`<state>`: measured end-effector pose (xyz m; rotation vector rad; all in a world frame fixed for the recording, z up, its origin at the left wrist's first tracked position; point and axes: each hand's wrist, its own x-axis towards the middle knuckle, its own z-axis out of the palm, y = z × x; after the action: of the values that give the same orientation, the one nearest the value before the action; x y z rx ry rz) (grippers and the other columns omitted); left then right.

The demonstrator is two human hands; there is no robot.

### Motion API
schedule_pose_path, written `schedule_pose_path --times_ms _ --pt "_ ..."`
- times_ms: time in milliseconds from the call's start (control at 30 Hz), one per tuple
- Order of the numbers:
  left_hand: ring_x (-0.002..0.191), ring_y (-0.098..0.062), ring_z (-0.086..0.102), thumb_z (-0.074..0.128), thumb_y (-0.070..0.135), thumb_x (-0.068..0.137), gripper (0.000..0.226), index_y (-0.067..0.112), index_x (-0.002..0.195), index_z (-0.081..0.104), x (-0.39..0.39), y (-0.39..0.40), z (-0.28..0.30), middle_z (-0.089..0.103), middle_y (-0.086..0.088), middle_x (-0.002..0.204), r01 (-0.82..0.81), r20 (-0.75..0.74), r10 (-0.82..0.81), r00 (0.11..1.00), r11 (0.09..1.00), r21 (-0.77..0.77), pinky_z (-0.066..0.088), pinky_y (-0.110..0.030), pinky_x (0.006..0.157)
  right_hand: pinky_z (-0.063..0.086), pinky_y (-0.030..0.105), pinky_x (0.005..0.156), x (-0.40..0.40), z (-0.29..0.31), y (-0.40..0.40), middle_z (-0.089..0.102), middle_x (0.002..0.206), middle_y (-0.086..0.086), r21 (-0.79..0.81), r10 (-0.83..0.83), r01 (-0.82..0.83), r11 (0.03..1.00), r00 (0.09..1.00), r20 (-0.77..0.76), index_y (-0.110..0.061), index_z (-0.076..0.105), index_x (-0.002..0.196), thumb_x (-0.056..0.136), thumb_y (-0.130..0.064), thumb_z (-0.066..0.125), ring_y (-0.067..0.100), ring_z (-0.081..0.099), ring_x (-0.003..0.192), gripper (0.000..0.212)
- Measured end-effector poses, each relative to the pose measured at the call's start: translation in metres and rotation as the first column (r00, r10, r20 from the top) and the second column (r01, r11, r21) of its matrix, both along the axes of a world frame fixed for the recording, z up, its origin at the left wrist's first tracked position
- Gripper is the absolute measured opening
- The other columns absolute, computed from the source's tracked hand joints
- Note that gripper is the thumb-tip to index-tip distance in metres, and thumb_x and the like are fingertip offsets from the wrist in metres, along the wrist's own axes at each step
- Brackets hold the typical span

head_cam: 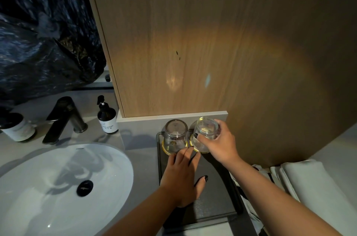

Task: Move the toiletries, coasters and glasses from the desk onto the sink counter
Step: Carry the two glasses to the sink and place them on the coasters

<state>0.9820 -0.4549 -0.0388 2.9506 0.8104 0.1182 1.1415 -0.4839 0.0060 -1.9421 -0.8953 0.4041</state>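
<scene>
Our right hand (216, 145) wraps its grip round the right glass (205, 135), tilted over its coaster (194, 146) on the far tray (212, 206); our left hand (181, 176) lies flat, spread. We should lower it squarely, centred.

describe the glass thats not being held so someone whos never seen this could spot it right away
Find the white sink basin; right of it a dark tray lies on the counter. At the tray's far end two upturned glasses stand side by side on gold-rimmed coasters. The free glass is the left one, nearer the basin, with the left hand flat before it, while the right hand grips its neighbour.
</scene>
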Motion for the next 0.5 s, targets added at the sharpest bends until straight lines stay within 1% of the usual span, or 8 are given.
schedule_pose_path --times_ms 133,233,367,400,467,500 --pt "0.144 -0.03 0.01 0.021 0.063 0.09 0.078 0.016 0.152 0.016 -0.0002 -0.0007 0.0005 0.015 -0.011 0.157 -0.004 -0.013 0.004 1.0 1.0 -0.005 0.012 -0.047 0.116 0.047 0.024 0.083 -0.0011 -0.0025 -0.0004 0.063 0.1 -0.012 0.011 -0.001 0.001 1.0 1.0 0.005 -0.029 0.053 0.111 0.065 -0.027 0.082 0.011 0.061 0.097 0.055" --pt "0.145 -0.029 0.009 0.02 0.063 0.09 0.078 0.017 0.152 0.015 -0.0003 0.0001 -0.0008 0.015 -0.01 0.157 -0.005 -0.014 0.005 1.0 1.0 0.0 0.01 -0.048 0.117 0.047 0.023 0.083 -0.0011 -0.0035 -0.0009 0.063 0.101 -0.011 0.011 0.007 -0.006 1.0 1.0 -0.012 -0.026 0.053 0.114 0.065 -0.027 0.082 0.01 0.061 0.097 0.057" --pt "0.145 -0.029 0.007 0.021 0.062 0.089 0.076 0.018 0.151 0.018 -0.0002 0.0006 -0.0034 0.014 -0.009 0.157 -0.007 0.002 0.007 1.0 1.0 -0.029 0.01 -0.05 0.117 0.045 0.022 0.083 0.0001 -0.0055 -0.0012 0.063 0.103 -0.011 0.01 0.018 -0.018 1.0 0.999 -0.037 -0.025 0.052 0.116 0.066 -0.026 0.083 0.009 0.059 0.098 0.059" --pt "0.145 -0.029 0.011 0.024 0.061 0.089 0.074 0.018 0.15 0.022 -0.0009 0.0 -0.004 0.017 -0.01 0.156 -0.001 0.025 0.002 1.0 0.999 -0.032 0.013 -0.052 0.116 0.044 0.021 0.083 0.0004 -0.0053 -0.0012 0.062 0.103 -0.011 0.01 0.022 -0.022 1.0 0.999 -0.044 -0.025 0.052 0.116 0.066 -0.026 0.083 0.008 0.059 0.097 0.059" --pt "0.139 -0.03 0.026 0.035 0.056 0.089 0.067 0.017 0.143 0.036 -0.0038 -0.0008 -0.0059 0.033 -0.011 0.149 0.022 0.107 -0.02 0.994 1.0 -0.017 0.031 -0.054 0.109 0.043 0.019 0.081 0.0012 -0.0045 -0.0011 0.062 0.103 -0.011 0.002 0.035 -0.035 0.999 0.998 -0.052 -0.026 0.05 0.115 0.067 -0.025 0.082 0.009 0.059 0.098 0.058" --pt "0.135 -0.029 0.032 0.041 0.054 0.087 0.065 0.017 0.14 0.041 -0.0053 -0.0016 -0.0066 0.039 -0.011 0.145 0.028 0.149 -0.027 0.988 1.0 -0.009 0.038 -0.053 0.104 0.042 0.019 0.08 0.0016 -0.0036 -0.0014 0.062 0.104 -0.01 -0.01 0.045 -0.046 0.999 0.998 -0.051 -0.026 0.049 0.115 0.068 -0.025 0.082 0.01 0.06 0.099 0.057"
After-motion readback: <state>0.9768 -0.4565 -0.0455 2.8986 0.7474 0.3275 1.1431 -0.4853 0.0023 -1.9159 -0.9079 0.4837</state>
